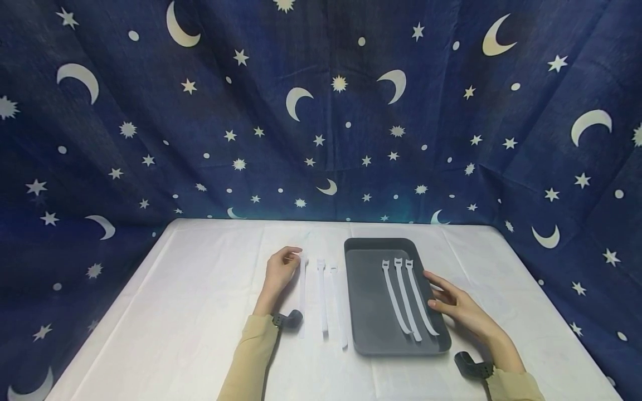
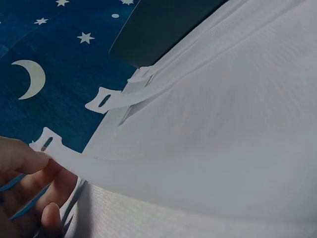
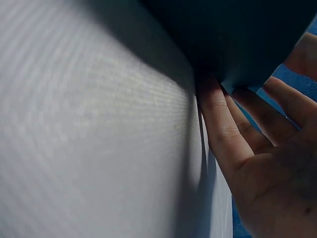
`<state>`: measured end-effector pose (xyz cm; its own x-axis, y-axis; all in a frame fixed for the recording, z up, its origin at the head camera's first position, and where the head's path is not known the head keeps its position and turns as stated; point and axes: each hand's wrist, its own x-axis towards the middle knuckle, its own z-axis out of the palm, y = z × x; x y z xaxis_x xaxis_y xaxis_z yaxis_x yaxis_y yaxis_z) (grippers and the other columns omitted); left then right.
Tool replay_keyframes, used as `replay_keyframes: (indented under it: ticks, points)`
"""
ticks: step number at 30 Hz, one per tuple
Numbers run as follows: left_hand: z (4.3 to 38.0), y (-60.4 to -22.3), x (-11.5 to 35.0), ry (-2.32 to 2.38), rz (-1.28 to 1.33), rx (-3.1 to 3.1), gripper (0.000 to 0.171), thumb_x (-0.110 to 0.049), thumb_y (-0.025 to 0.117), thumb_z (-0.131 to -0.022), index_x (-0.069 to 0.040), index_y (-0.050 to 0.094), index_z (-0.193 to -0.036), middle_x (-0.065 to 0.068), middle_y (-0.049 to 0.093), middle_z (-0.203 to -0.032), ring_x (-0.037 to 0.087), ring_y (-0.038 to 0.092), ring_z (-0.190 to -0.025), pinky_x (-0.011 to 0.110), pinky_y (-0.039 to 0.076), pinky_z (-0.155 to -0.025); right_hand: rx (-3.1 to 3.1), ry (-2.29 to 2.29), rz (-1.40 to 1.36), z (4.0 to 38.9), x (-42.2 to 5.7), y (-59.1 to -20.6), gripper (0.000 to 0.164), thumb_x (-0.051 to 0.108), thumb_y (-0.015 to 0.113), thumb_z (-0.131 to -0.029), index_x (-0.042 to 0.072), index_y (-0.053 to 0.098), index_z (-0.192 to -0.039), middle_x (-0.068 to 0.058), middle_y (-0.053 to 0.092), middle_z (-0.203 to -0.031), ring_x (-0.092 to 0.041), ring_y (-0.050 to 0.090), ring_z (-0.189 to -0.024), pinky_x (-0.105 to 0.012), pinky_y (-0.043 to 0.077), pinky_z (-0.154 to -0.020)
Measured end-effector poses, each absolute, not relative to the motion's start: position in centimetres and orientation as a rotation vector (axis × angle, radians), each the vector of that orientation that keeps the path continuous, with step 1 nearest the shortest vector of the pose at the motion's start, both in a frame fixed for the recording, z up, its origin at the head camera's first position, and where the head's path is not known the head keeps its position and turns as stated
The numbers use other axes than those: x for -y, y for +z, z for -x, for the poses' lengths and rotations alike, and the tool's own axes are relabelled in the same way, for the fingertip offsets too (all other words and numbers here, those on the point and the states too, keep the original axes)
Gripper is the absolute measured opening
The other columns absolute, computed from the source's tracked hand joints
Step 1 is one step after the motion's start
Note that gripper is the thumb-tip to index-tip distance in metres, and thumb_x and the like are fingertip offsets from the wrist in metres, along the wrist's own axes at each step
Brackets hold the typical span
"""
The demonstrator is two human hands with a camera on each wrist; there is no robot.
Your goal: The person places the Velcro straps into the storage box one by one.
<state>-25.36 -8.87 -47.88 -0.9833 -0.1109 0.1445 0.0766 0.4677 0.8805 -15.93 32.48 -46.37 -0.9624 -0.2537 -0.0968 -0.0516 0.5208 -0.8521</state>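
Note:
My left hand (image 1: 281, 273) pinches the slotted head of a white cable tie (image 2: 129, 183) between thumb and fingertips. In the left wrist view that head is raised off the cloth, its band trailing right. Two more white cable ties (image 1: 322, 301) lie lengthwise between this hand and a dark grey tray (image 1: 368, 334). Inside the tray, three white cable ties (image 1: 398, 298) lie side by side, heads at the far end. At the tray's right side, my right hand (image 1: 463, 314) touches the rim with fairly straight fingers; the right wrist view shows fingertips against its outer wall.
A white cloth (image 1: 165, 312) covers the table. Behind and at both sides hangs a dark blue curtain (image 1: 321, 111) with moons and stars. Each wrist wears a black strap with a camera mount (image 1: 471, 366).

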Motion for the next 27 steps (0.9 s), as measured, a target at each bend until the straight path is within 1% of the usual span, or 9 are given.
replay_keyframes:
  ticks: [2,4,9,18,20,22,24,25,27]
  points:
    - [25.3,-47.8,8.9,-1.551,-0.04,2.522,0.021,-0.007,0.063,-0.088,-0.009,0.07,-0.108,0.011,0.069,-0.09,0.019,0.064,-0.079,0.027,0.052,-0.067,-2.549,-1.419,0.256,15.9,-32.4,-46.3,0.068,0.028,0.06,-0.094,0.016,0.026,-0.152,-0.021,0.024,-0.157,-0.042,0.042,-0.135,-0.048,0.043,-0.103]
    - [25.3,-47.8,8.9,-1.583,-0.052,2.511,0.021,-0.006,0.063,-0.088,-0.008,0.07,-0.108,0.012,0.069,-0.09,0.018,0.064,-0.077,0.026,0.052,-0.064,-2.538,-1.436,0.258,15.8,-32.4,-46.3,0.068,0.026,0.059,-0.094,0.015,0.025,-0.152,-0.021,0.024,-0.157,-0.047,0.04,-0.135,-0.056,0.041,-0.104]
    - [25.1,-47.7,8.9,-1.655,-0.076,2.485,0.021,-0.006,0.062,-0.089,-0.008,0.069,-0.109,0.013,0.068,-0.09,0.017,0.063,-0.072,0.024,0.052,-0.059,-2.534,-1.454,0.27,15.7,-32.3,-46.1,0.068,0.025,0.059,-0.094,0.013,0.025,-0.152,-0.022,0.024,-0.157,-0.048,0.039,-0.135,-0.058,0.039,-0.103]
    - [24.5,-46.9,8.9,-1.698,-0.085,2.47,0.021,-0.007,0.061,-0.088,-0.008,0.069,-0.108,0.014,0.068,-0.091,0.02,0.064,-0.072,0.028,0.054,-0.059,-2.528,-1.465,0.258,15.7,-32.3,-46.1,0.068,0.024,0.06,-0.094,0.014,0.025,-0.152,-0.022,0.024,-0.157,-0.048,0.038,-0.135,-0.061,0.037,-0.103]
    - [24.3,-46.8,9.0,-1.706,-0.084,2.468,0.021,-0.008,0.062,-0.088,-0.009,0.069,-0.108,0.014,0.069,-0.091,0.021,0.064,-0.072,0.028,0.054,-0.058,-2.533,-1.457,0.256,15.7,-32.4,-46.0,0.069,0.024,0.06,-0.094,0.014,0.025,-0.152,-0.022,0.025,-0.157,-0.047,0.039,-0.135,-0.056,0.04,-0.103]
    - [24.2,-46.7,9.0,-1.703,-0.077,2.466,0.021,-0.007,0.061,-0.088,-0.009,0.069,-0.108,0.015,0.069,-0.091,0.022,0.064,-0.072,0.027,0.053,-0.058,-2.537,-1.451,0.258,15.7,-32.4,-46.0,0.068,0.024,0.06,-0.094,0.015,0.026,-0.152,-0.021,0.026,-0.157,-0.047,0.041,-0.134,-0.041,0.045,-0.101]
    - [24.1,-46.6,9.0,-1.693,-0.07,2.464,0.02,-0.008,0.062,-0.088,-0.009,0.07,-0.107,0.015,0.07,-0.091,0.022,0.065,-0.073,0.026,0.051,-0.059,-2.542,-1.442,0.261,15.7,-32.4,-46.0,0.068,0.025,0.06,-0.094,0.015,0.026,-0.152,-0.021,0.027,-0.156,-0.046,0.041,-0.133,-0.026,0.044,-0.097]
    - [24.0,-46.5,9.0,-1.684,-0.068,2.465,0.02,-0.008,0.062,-0.088,-0.009,0.07,-0.107,0.014,0.07,-0.091,0.022,0.065,-0.074,0.025,0.05,-0.06,-2.542,-1.44,0.263,15.7,-32.4,-46.0,0.068,0.024,0.06,-0.094,0.015,0.026,-0.152,-0.02,0.027,-0.156,-0.045,0.042,-0.133,-0.021,0.042,-0.094]
    - [23.9,-46.4,9.0,-1.669,-0.061,2.465,0.02,-0.008,0.062,-0.088,-0.009,0.07,-0.106,0.014,0.071,-0.091,0.022,0.066,-0.076,0.024,0.049,-0.062,-2.543,-1.437,0.258,15.7,-32.4,-46.1,0.068,0.025,0.06,-0.094,0.016,0.027,-0.152,-0.02,0.027,-0.157,-0.044,0.042,-0.133,-0.02,0.042,-0.094]
